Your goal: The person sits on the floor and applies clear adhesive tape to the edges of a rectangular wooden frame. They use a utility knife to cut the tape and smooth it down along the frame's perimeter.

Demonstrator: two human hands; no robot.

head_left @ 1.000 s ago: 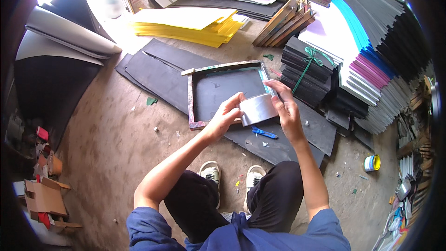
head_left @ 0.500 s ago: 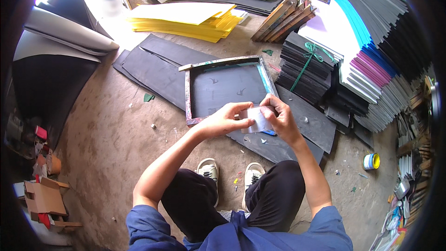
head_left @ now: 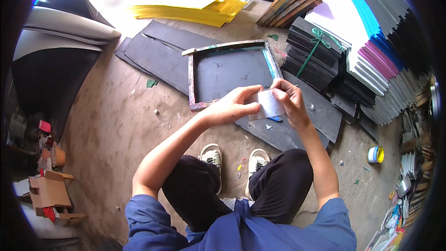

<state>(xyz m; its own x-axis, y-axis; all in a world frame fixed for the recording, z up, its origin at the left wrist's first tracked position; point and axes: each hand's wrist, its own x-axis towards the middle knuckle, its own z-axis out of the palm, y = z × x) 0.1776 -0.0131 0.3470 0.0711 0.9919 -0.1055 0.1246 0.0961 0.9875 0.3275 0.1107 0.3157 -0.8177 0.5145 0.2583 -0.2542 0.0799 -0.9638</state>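
Observation:
Between my two hands is a small, pale, shiny rectangular sheet [head_left: 268,104]; its exact kind does not show. My left hand [head_left: 240,103] pinches its left edge, thumb on top. At the upper right corner, my right hand [head_left: 290,96] grips it between thumb and bent fingers. Beyond my hands lies a paint-stained wooden screen-printing frame [head_left: 191,81] with a dark mesh [head_left: 227,76] that has two small figures on it. My left hand covers part of the frame's near edge. A blue object [head_left: 275,118] shows just below the sheet.
Black foam sheets [head_left: 162,49] lie under the frame. Yellow sheets [head_left: 186,7] are stacked beyond, beside several wooden frames [head_left: 290,2]. A black bundle tied with green string [head_left: 309,51] stands at right, near a yellow tin [head_left: 375,155]. A cardboard box [head_left: 50,191] sits at left.
The view has tilted down a little, so surroundings sit higher in the picture and the co-worker's hands at the top are gone. Both my hands still hold the sheet, its face now showing more.

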